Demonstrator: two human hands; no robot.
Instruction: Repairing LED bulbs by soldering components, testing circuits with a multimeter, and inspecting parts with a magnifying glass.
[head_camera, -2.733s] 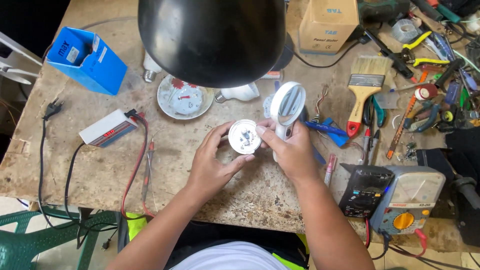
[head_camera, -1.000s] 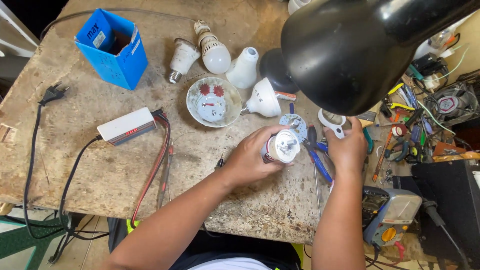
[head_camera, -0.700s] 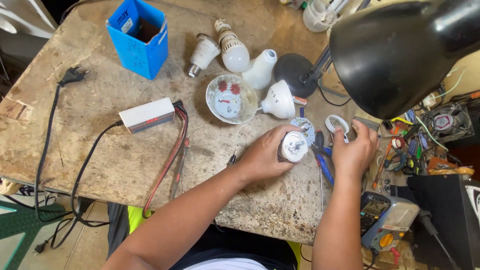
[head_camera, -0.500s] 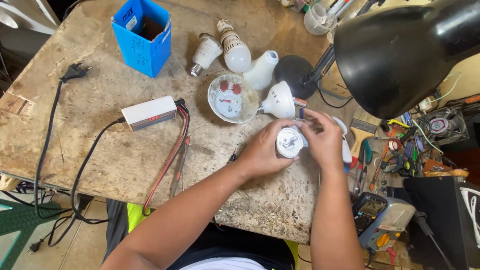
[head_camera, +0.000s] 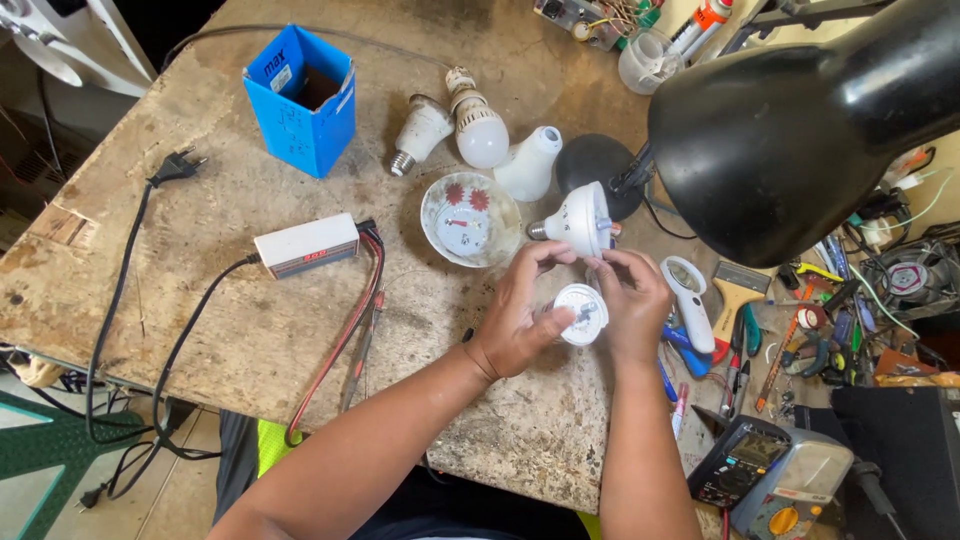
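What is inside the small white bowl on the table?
The bowl shows red flower prints on its inner wall and a few tiny parts near the bottom; what kind they are is too small to tell. Nothing covers it. Both hands are off it, near a bulb base.

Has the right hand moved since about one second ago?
Yes. The right hand left the white magnifier and came leftward to the round white bulb base held by the left hand.

A worn, speckled stone worktable stands under a black desk lamp, above pale floor tiles.
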